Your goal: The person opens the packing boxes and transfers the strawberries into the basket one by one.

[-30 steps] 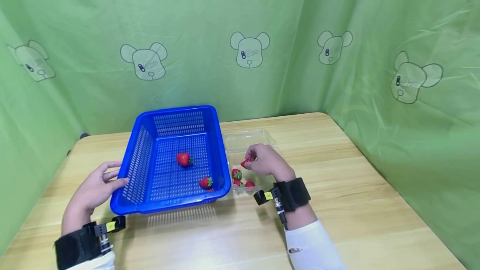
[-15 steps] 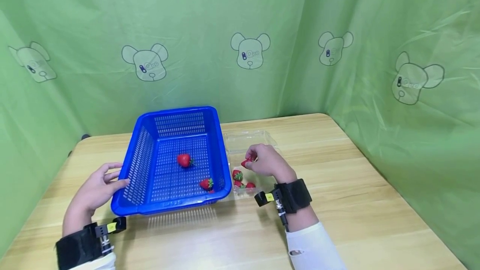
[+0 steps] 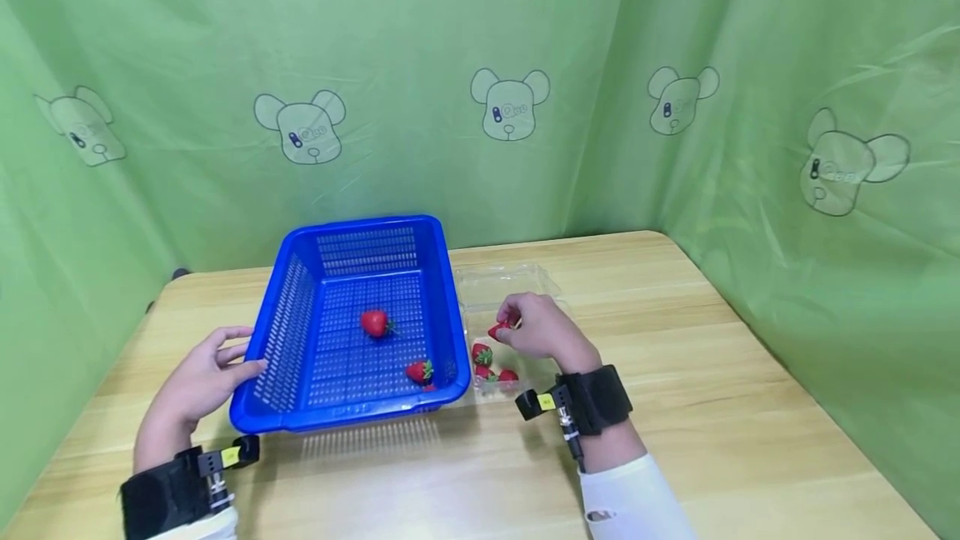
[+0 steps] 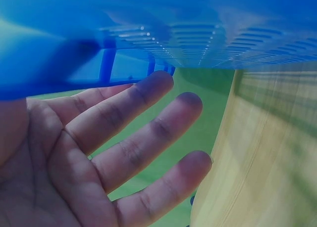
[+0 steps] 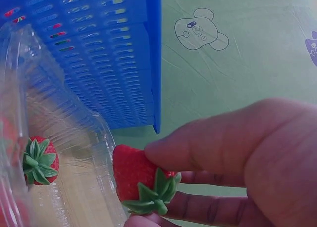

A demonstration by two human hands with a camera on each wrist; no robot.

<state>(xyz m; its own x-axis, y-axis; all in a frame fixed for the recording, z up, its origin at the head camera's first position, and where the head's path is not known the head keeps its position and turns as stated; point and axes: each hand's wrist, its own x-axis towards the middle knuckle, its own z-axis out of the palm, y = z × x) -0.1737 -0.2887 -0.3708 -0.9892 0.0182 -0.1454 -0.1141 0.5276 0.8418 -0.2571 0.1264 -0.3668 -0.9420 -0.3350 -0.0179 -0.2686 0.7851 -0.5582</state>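
A blue plastic basket [image 3: 367,419] stands tilted toward the person at the left of the table. My left hand [image 3: 201,377] holds its left rim, thumb over the edge; in the left wrist view the other fingers spread beneath the rim. Inside the basket lie a large strawberry [image 3: 375,323] and a smaller strawberry [image 3: 418,371] by the front right corner. Between thumb and fingers, my right hand [image 3: 542,327] pinches a strawberry [image 5: 138,175] over an opened clear plastic box [image 3: 498,277]. Several more strawberries, one a leafy strawberry [image 3: 482,355], sit in that box.
The wooden table [image 3: 720,390] has a rounded far right corner. Green curtain [image 3: 420,23] with printed bear heads hangs behind it and along both sides. The clear box stands against the basket's right side.
The head view has shifted slightly, so everything appears a little further right. Both hands keep their holds, the right one still over the clear box with its strawberry.
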